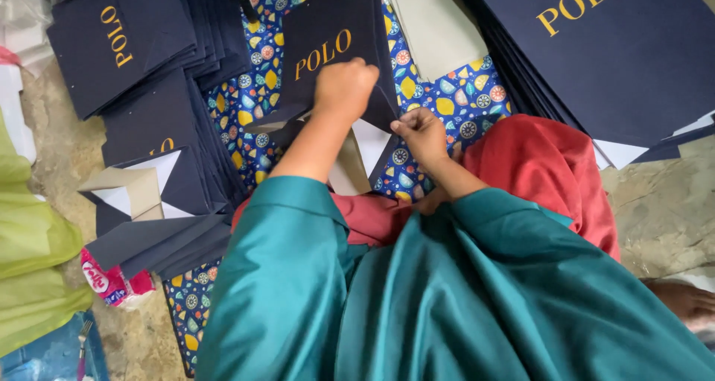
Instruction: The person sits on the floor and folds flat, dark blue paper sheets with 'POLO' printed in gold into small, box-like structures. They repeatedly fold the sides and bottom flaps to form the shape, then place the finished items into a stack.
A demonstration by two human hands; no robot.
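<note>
We are looking down at our own two hands folding a dark navy paper bag (328, 49) that carries gold lettering. The bag lies flat on a blue patterned cloth (462, 105) spread over the floor, just in front of our knees, with its bottom end turned toward us and its white inner flaps opened out.

Our left hand (344, 89) is balled into a fist and presses down on the bag near its lower edge; its grip is closed, pinning the paper more than holding it. Our right hand (423, 135) pinches a corner flap at the bag's lower right, fingers narrowed on the paper edge.

We judge this to be the folding of the bag's base. The next move would call for steady pressure from the fist while the pinched flap is creased over cleanly.

Around us, a stack of flat navy bags (141, 46) sits at the upper left, a larger stack (611, 53) at the upper right, and folded pieces with white and tan flaps (149, 195) lie to the left. A tan card sheet (432, 23) rests above. The bare floor (663, 202) is rough stone. Teal sleeves and red fabric (544, 165) cover our lap.
</note>
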